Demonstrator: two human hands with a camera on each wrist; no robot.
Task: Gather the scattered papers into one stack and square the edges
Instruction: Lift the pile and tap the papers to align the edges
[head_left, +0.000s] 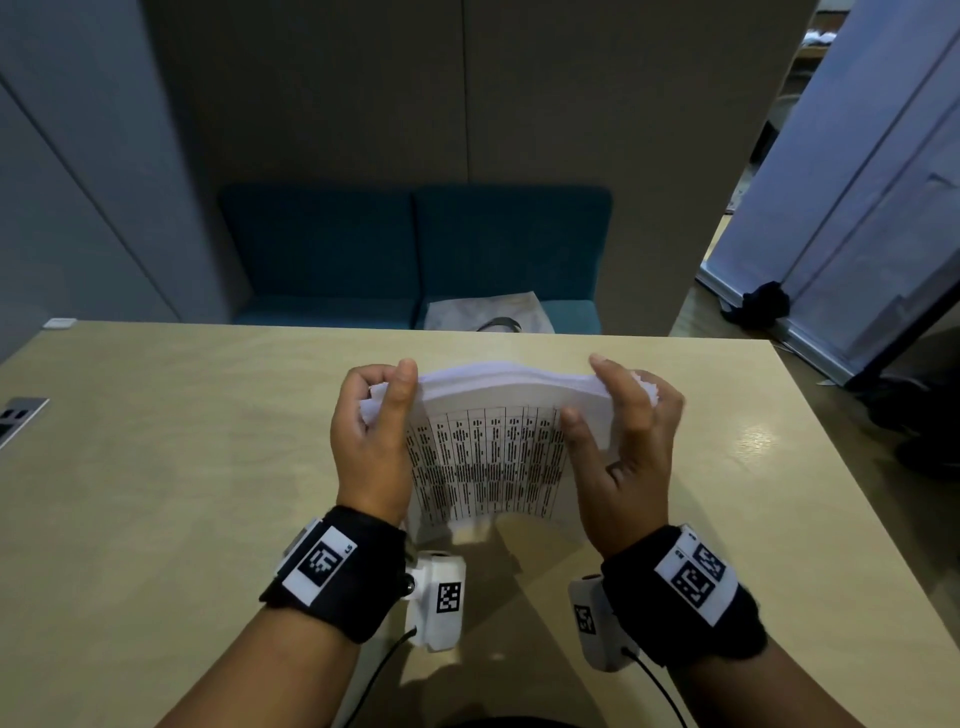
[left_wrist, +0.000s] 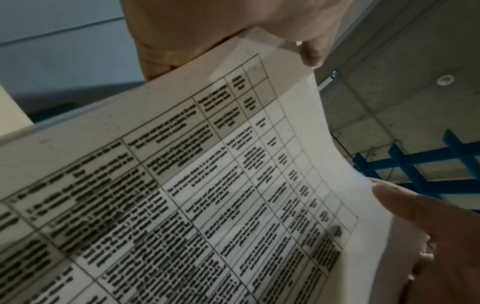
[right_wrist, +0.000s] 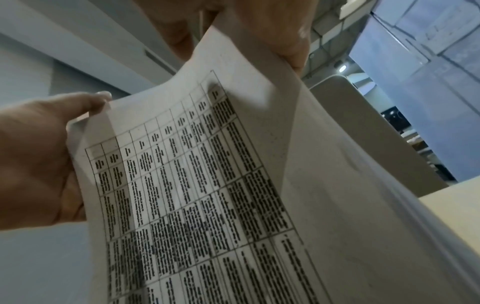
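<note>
The tabletop (head_left: 182, 467) is a pale wood surface, and everything of note sits relative to the stack of papers (head_left: 488, 457) held upright near its middle, bottom edge down on or just above the wood; contact itself cannot be made out in the head view. Beyond the stack, past the far edge, a blue sofa (head_left: 322, 244) stands against the wall with a pale bag (head_left: 488, 312) lying on its seat. The stack's front sheet carries a printed table and bows outward toward the person, and its top edge shows layers that are not quite flush, with a few corners poking out at both upper sides. The left hand (head_left: 371, 441) grasps the stack's left side, thumb on the front face and fingers (head_left: 405, 379) curled over the top corner; the right hand (head_left: 623, 447) grasps the right side the same way, thumb pressed on the front sheet. Judging from this, gathering is done, since no loose sheets lie around the stack, and squaring is in hand: the edges likely need more tapping and side alignment before the pile can be laid flat
</note>
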